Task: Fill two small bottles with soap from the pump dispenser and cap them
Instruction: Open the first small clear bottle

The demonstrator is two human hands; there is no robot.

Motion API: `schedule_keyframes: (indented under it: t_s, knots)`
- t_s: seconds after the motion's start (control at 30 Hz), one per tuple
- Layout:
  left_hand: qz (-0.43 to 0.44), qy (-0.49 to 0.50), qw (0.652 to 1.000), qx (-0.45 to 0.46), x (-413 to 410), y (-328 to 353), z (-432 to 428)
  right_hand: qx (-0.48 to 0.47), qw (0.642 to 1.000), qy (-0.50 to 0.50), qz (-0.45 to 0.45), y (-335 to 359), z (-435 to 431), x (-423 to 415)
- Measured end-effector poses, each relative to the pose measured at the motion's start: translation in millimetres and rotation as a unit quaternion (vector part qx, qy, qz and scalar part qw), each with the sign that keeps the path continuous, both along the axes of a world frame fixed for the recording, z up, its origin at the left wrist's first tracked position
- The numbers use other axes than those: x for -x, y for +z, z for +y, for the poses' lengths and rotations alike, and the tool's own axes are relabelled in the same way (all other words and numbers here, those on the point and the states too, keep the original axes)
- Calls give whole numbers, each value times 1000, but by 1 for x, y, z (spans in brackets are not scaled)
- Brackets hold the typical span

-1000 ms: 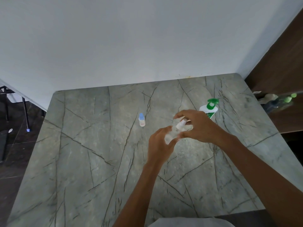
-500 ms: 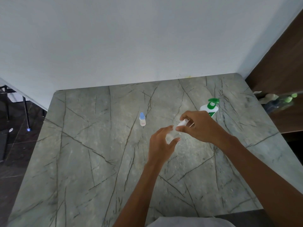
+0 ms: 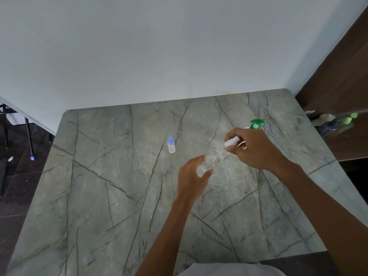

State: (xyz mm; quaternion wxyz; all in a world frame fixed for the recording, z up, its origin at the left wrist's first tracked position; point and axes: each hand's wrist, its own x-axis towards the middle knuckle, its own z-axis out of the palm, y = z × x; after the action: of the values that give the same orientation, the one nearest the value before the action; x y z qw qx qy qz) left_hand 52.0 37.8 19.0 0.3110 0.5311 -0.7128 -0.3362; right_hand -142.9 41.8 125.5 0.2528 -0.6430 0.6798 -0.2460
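Note:
My left hand (image 3: 192,176) curls round a small clear bottle (image 3: 207,165) just above the grey marble table (image 3: 99,196). My right hand (image 3: 253,148) pinches a white spray cap (image 3: 232,140), lifted up and to the right of the bottle, with its thin dip tube pointing down toward the bottle's mouth. A second small bottle with a blue cap (image 3: 171,144) stands upright to the left, apart from both hands. The green-topped pump dispenser (image 3: 256,124) stands behind my right hand, mostly hidden by it.
The white wall runs along the table's far edge. A dark wooden shelf at the right holds bottles with green caps (image 3: 338,122). Chair legs (image 3: 29,140) stand on the dark floor at the left.
My right hand has pulled the white spray cap off the clear bottle and raised it up and to the right. My left hand has stayed on the bottle.

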Motion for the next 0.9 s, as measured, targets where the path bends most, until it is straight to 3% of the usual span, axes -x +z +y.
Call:
schedule_keyframes:
  t_s: [0.2, 0.37, 0.63, 0.9]
  knots:
    - [-2, 22, 1000, -21, -3, -10, 0, 62, 997, -47, -23, 7, 14, 20]
    - [15, 64, 997, -39, -5, -10, 4, 83, 977, -183, -72, -18, 29, 24]
    - [27, 86, 995, -52, -2, -13, 16, -45, 953, -276, -119, -131, 32, 10]
    - [44, 99, 992, -64, 4, -10, 28, -67, 944, -300, -123, -194, 42, -6]
